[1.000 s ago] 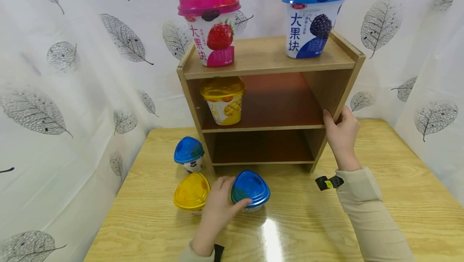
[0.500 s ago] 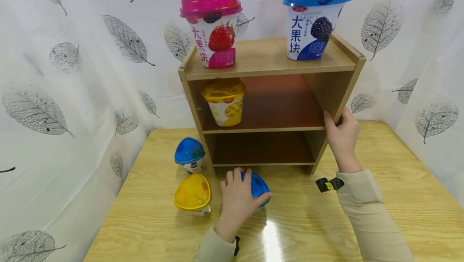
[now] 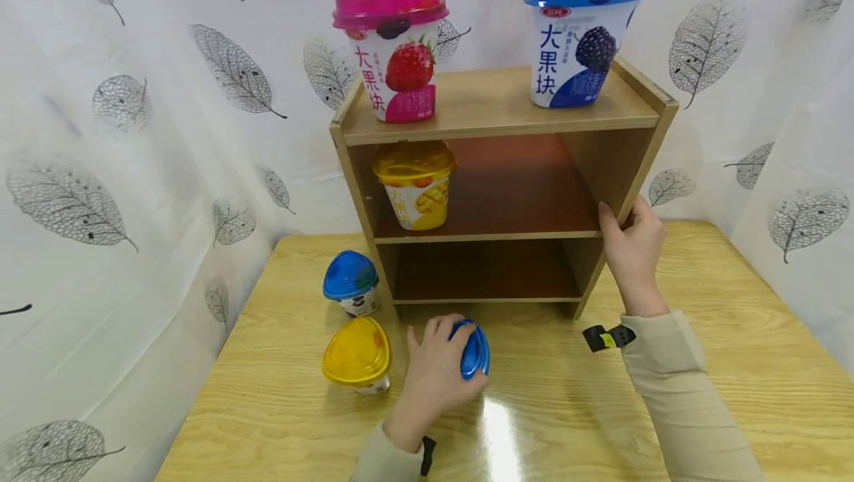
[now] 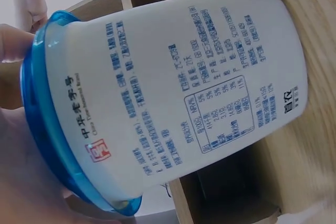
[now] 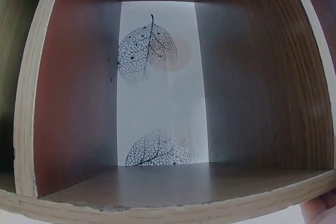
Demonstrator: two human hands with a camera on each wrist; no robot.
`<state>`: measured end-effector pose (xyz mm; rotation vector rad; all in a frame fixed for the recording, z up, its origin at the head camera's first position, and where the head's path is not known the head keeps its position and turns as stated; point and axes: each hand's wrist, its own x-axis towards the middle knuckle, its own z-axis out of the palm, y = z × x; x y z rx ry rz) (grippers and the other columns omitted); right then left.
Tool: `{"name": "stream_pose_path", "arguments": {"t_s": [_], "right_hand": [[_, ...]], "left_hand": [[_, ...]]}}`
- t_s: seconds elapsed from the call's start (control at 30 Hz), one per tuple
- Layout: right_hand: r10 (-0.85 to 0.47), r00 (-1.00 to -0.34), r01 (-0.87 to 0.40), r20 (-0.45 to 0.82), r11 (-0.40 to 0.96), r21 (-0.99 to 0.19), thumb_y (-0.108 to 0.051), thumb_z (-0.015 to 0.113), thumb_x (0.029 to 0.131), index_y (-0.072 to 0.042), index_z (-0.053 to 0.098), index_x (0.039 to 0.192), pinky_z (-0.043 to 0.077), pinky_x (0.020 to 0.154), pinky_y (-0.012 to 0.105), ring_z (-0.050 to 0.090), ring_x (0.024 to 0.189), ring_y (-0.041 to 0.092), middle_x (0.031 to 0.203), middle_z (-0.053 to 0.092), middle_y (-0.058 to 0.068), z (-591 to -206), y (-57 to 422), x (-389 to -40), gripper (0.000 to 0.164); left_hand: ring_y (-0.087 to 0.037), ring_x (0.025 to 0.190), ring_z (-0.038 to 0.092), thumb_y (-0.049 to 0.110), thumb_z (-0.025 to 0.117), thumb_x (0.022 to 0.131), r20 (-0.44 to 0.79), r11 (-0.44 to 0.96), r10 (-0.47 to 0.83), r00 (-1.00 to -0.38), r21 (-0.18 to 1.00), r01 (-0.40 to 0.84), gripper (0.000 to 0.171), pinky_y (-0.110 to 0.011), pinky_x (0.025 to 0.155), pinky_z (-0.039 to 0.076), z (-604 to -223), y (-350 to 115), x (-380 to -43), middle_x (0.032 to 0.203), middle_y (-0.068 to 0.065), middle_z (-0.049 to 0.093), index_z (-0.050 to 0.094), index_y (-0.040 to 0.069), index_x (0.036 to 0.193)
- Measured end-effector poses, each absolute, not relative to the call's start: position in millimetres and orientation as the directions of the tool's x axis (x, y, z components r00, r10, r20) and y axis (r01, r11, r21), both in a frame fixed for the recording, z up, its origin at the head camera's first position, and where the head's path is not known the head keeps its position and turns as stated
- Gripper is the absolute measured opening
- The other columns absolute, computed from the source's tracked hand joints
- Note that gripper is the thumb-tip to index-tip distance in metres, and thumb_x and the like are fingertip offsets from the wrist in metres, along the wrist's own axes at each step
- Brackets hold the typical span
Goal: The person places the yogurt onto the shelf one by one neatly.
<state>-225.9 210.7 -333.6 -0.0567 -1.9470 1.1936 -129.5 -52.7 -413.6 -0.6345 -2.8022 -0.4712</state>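
Observation:
My left hand (image 3: 435, 374) grips the blue lid of a yogurt cup (image 3: 476, 354) in front of the shelf. In the left wrist view, that white yogurt cup (image 4: 178, 93) shows its printed back, with a thumb and palm at its lid. Whether its base touches the table is unclear. My right hand (image 3: 634, 252) holds the right side panel of a small wooden shelf (image 3: 494, 126), thumb at the front edge. A yellow-lidded cup (image 3: 356, 352) stands left of my left hand, and another blue-lidded cup (image 3: 351, 278) sits behind it.
On the shelf's top stand a pink-lidded strawberry cup (image 3: 394, 52) and a blue-lidded blackberry cup (image 3: 580, 30). A yellow-lidded cup (image 3: 419, 189) occupies the middle level's left side. The wooden table (image 3: 547, 408) meets a leaf-patterned white curtain (image 3: 167, 170) behind and at the sides.
My left hand has moved right from beside the yellow-lidded cup onto the blue-lidded one and gripped its lid, which now looks tilted. The right hand keeps its hold on the shelf.

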Motion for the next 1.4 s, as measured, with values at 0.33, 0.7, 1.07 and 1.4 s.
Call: {"name": "stream_pose_path", "arguments": {"t_s": [0.33,0.7,1.07,1.4], "right_hand": [[0.427,-0.653,-0.354,0.626,0.558,-0.75,-0.01,0.057,0.082,0.007,0.06,0.102,0.038,0.055,0.007,0.046,0.065,-0.017,0.091,0.063,0.021,-334.5,211.7,-226.3,0.026],[0.423,-0.665,-0.348,0.616,0.554,-0.756,-0.011,0.057,0.083,0.006,0.06,0.103,0.039,0.057,0.007,0.048,0.068,-0.014,0.094,0.063,0.019,-334.8,211.2,-226.3,0.026],[0.425,-0.652,-0.352,0.628,0.564,-0.747,-0.01,0.057,0.082,0.007,0.06,0.1,0.038,0.056,0.007,0.046,0.065,-0.015,0.091,0.063,0.02,-334.2,211.0,-226.5,0.025],[0.422,-0.664,-0.353,0.617,0.551,-0.756,-0.011,0.057,0.083,0.006,0.06,0.102,0.039,0.056,0.007,0.048,0.066,-0.014,0.092,0.063,0.019,-334.2,211.1,-225.3,0.025]], "left_hand": [[-0.029,0.107,0.036,0.067,0.059,0.066,0.323,0.897,0.244,-0.914,0.283,0.34,0.073,-0.055,0.083,0.03,-413.8,-52.0,-125.9,0.116,-0.009,0.04,0.055,0.013,0.115],[-0.032,0.103,0.042,0.047,0.072,0.066,0.33,0.814,0.233,-0.915,0.448,0.369,0.061,-0.049,0.08,0.039,-418.0,-62.9,-128.3,0.118,-0.012,0.04,0.055,0.012,0.113],[-0.035,0.11,0.041,0.031,0.076,0.066,0.24,0.673,0.321,-0.916,0.622,0.399,0.064,-0.048,0.081,0.043,-412.6,-76.5,-131.2,0.13,-0.012,0.031,0.049,0.013,0.121],[-0.029,0.102,0.035,0.05,0.071,0.066,0.27,0.785,0.182,-0.945,0.54,0.305,0.07,-0.045,0.081,0.037,-416.6,-74.5,-124.6,0.111,-0.012,0.037,0.051,0.008,0.119]]}}
